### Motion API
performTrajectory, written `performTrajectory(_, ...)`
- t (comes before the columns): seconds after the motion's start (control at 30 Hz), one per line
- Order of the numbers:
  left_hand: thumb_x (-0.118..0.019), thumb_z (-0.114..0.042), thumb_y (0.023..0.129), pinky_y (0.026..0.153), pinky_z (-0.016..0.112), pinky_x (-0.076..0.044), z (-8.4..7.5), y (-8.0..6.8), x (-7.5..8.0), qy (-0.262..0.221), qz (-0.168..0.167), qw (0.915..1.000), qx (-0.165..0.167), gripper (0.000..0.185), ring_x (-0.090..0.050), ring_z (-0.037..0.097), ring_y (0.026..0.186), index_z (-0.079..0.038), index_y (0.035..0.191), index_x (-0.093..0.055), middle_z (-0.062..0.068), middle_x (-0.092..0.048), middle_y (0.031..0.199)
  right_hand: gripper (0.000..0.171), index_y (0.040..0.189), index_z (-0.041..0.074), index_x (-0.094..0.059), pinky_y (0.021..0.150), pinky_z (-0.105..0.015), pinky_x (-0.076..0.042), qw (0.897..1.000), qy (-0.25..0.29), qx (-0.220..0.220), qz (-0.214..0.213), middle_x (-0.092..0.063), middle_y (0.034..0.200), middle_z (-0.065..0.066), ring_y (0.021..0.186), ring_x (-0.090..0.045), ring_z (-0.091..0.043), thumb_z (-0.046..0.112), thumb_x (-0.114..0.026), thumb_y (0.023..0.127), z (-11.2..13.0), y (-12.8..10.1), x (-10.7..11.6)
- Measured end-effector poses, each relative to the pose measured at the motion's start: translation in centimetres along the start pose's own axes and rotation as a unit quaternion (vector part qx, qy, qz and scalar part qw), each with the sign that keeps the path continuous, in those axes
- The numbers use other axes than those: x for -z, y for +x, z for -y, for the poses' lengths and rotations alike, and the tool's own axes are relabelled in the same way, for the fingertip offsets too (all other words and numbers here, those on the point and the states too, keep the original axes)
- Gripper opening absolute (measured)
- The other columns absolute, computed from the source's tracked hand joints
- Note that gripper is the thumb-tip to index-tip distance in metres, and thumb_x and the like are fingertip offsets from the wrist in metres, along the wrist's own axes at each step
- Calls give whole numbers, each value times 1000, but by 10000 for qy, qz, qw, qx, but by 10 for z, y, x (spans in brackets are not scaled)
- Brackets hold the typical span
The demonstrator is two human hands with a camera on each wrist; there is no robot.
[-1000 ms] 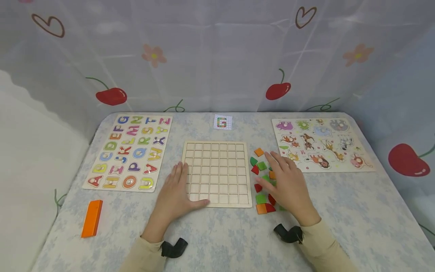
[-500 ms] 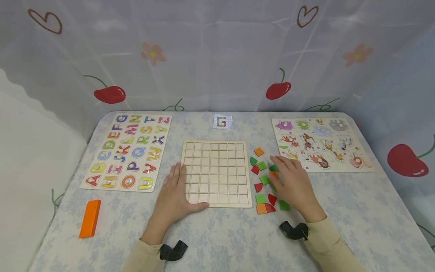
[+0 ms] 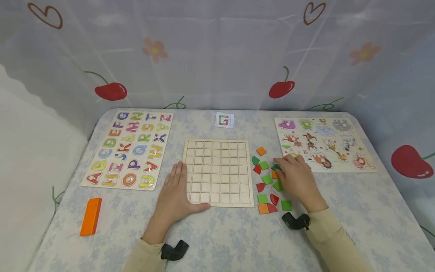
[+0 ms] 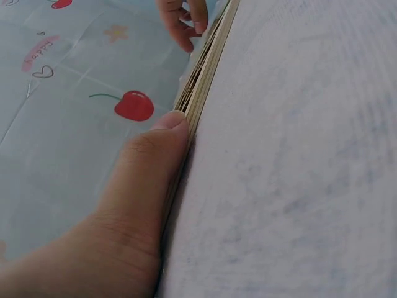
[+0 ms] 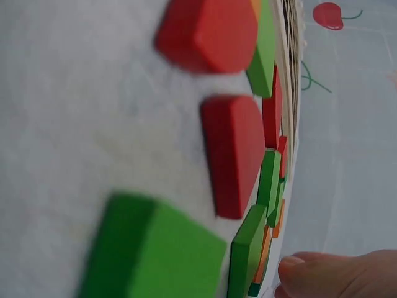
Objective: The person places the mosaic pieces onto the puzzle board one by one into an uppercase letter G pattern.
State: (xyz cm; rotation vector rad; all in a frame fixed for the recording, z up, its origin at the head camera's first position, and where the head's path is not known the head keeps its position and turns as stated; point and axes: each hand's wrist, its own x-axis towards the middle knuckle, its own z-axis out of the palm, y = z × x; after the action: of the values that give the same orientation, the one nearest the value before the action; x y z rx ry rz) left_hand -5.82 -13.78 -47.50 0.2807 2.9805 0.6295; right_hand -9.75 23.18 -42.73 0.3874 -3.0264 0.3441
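My left hand (image 3: 173,190) is spread at the lower left corner of a wooden grid board (image 3: 217,173). Its fingers lie along the left edge and its thumb reaches along the near edge, which the left wrist view shows from the side. Bent fingers of my right hand (image 3: 299,181) are right at a dark green quarter-round tile (image 3: 276,166), thumb and forefinger on either side; I cannot tell whether they pinch it. Below lie an orange square tile (image 3: 274,174) and a green square tile (image 3: 278,185). The right wrist view shows the thumb (image 5: 310,270) beyond the tiles.
Several loose red, green and orange tiles (image 3: 263,198) lie right of the board. An alphabet puzzle (image 3: 127,151) is at left, an animal puzzle (image 3: 326,145) at right. A card with a coloured G (image 3: 224,120) lies behind the board; an orange block (image 3: 90,217) lies front left.
My right hand has drawn back to the right off the tiles, and its fingers have bent in toward the dark green tile. The left hand stays on the board. The head view has shifted slightly.
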Motion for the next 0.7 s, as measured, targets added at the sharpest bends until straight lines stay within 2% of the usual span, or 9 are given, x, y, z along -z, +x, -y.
performTrajectory(0.17,-61,-94,57,127,49,-14,0,0,0,20,-30,10000,0,149,-2,29,156,-4,159,-1,12,0,168,31,120,10,-72,72,-43,-46,9997,-118,58,183,-68,103,-12,90,-49,-32,7,-70,89,-5,4,2)
performTrajectory(0.37,-62,-93,57,127,49,-14,0,0,-1,34,-45,10000,-3,149,-2,29,156,-4,159,-1,13,-1,168,29,115,10,-75,72,-44,-47,9994,-19,191,278,-69,104,-12,89,-50,-31,4,-73,87,-10,5,3)
performTrajectory(0.53,-62,-93,57,126,49,-14,0,0,-1,43,-66,10000,-4,149,-3,29,156,-4,159,-1,13,-1,168,24,110,8,-75,74,-42,-48,9988,69,337,337,-72,104,-11,87,-50,-29,5,-75,86,-14,9,6)
performTrajectory(0.7,-62,-93,57,126,49,-15,0,0,-1,63,-82,9999,-14,148,-4,29,156,-4,159,-2,13,-2,168,28,114,6,-73,82,-45,-50,9975,126,417,551,-72,108,-11,91,-52,-29,4,-74,86,-17,13,8)
